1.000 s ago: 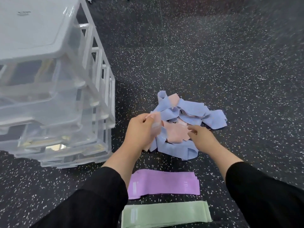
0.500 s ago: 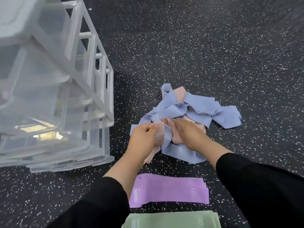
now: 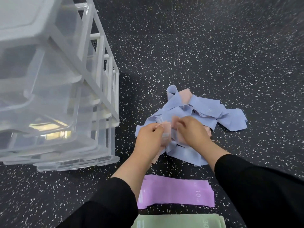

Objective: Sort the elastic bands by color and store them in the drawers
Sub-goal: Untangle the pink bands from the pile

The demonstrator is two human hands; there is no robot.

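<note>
- While the dark speckled floor (image 3: 213, 46) lies open beyond and to the right of the pile, the left side is closed by the clear plastic drawer unit (image 3: 54, 89), whose lower right corner stands near the left hand.
- Between the drawer unit and the pile of bands (image 3: 202, 112) there is only a narrow strip of floor.
- Nearer to the person, the purple bands (image 3: 176, 191) lie flat in a stack, and the green bands (image 3: 179, 221) lie flat below them at the picture's bottom edge; both stacks are apart from the pile.
- The pile holds blue bands, tangled and folded, with pink ones showing among them.
- The left hand (image 3: 150, 139) pinches a pink band (image 3: 165, 134) between thumb and curled fingers, at the near left edge of the pile; the band hangs down past the hand.
- The right hand (image 3: 190, 130) is just beside the left hand, its fingers bent down into the pink and blue cloth; whether it truly grips something I cannot tell.
- Both forearms reach forward and come together over the pile, in black sleeves (image 3: 263, 191) pushed up from the wrists.
</note>
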